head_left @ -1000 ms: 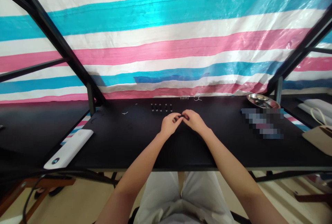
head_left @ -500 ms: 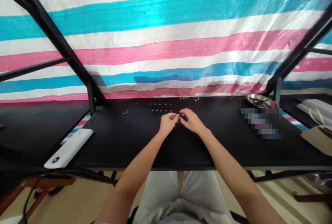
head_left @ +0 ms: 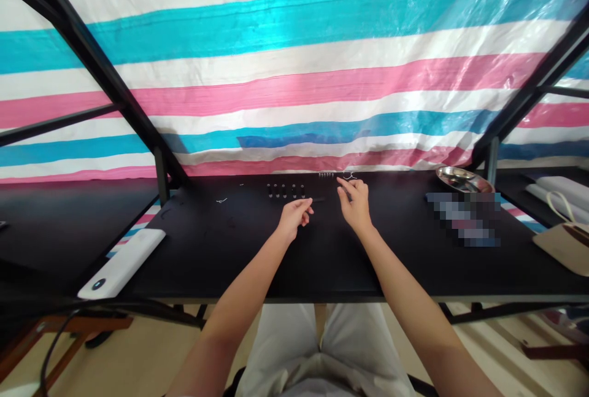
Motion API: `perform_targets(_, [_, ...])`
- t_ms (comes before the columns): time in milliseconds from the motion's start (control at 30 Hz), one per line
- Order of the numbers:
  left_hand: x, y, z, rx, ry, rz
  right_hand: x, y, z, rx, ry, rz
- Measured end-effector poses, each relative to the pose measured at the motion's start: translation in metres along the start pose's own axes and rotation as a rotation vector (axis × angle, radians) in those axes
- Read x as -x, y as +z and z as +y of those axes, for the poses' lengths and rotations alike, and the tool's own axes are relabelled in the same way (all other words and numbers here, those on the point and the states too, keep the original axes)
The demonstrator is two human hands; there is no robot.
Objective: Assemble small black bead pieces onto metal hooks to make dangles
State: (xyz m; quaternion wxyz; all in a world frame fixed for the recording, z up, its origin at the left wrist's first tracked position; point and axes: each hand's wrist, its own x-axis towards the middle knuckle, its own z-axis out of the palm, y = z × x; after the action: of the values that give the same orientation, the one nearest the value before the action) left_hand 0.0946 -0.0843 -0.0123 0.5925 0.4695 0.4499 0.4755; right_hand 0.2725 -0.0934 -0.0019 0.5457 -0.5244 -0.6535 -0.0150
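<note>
My left hand (head_left: 295,218) pinches a small, thin black piece (head_left: 318,200) that points right; against the black tabletop its kind is hard to make out. My right hand (head_left: 356,204) is off to the right with thumb and index finger apart, holding nothing. Just beyond its fingertips lie a short row of small silvery pieces (head_left: 326,174) and some thin white strands (head_left: 350,175). Behind my left hand stands a row of several small dark cylinders with pale ends (head_left: 284,191).
A shiny metal dish (head_left: 464,180) sits at the back right, with a blurred-out patch (head_left: 464,219) before it. At the left edge lies a white device (head_left: 123,262). A thin white scrap (head_left: 221,200) is on the black table (head_left: 207,250). Striped sheeting (head_left: 285,96) hangs behind.
My hands, close together before, have parted. The right one has moved right and forward and opened out; the left keeps its pinch, and the black piece now shows.
</note>
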Motion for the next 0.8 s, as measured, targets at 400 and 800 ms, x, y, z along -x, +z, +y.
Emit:
perform_targets(400, [-0.001, 0.000, 0.001, 0.107, -0.048, -0.023, 0.000, 0.001, -0.007, -0.377, 0.336, -0.013])
perform_targets(800, [0.002, 0.003, 0.002, 0.140, -0.073, -0.050, 0.001, 0.003, -0.011, -0.679, 0.532, -0.072])
